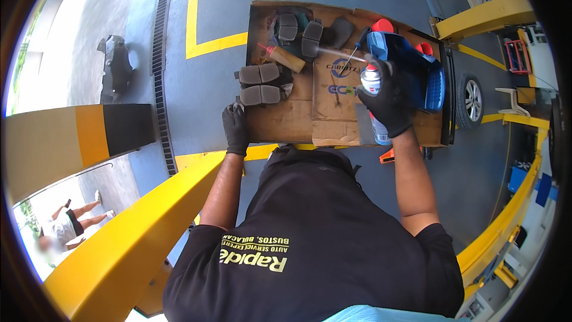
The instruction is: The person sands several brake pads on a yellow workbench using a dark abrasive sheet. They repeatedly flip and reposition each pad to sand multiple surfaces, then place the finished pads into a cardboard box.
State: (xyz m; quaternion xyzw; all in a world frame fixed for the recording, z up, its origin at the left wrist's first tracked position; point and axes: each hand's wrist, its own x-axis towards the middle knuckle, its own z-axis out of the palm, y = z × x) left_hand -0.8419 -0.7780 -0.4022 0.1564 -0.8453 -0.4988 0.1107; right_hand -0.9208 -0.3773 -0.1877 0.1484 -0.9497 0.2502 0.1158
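Note:
My right hand (390, 104), in a black glove, is wrapped round an aerosol spray can (370, 79) with a red and white top. A pale jet shoots leftward from its nozzle toward a grey brake pad (311, 39). Another pair of brake pads (260, 84) lies at the near left of a cardboard tray (286, 122). My left hand (236, 128), also gloved, is at the tray's left edge, just below that pair. Its fingers are closed together, and what they pinch is hidden. A bottle with yellowish-brown contents (287, 58) and a red tip lies between the pads.
A blue plastic container (411, 62) and a screwdriver (362, 37) occupy the tray's right side. A wheel (471, 101) stands farther right. Yellow lift arms (137, 238) flank me. A dark part (114, 68) lies on the left floor; a person (65, 226) is at lower left.

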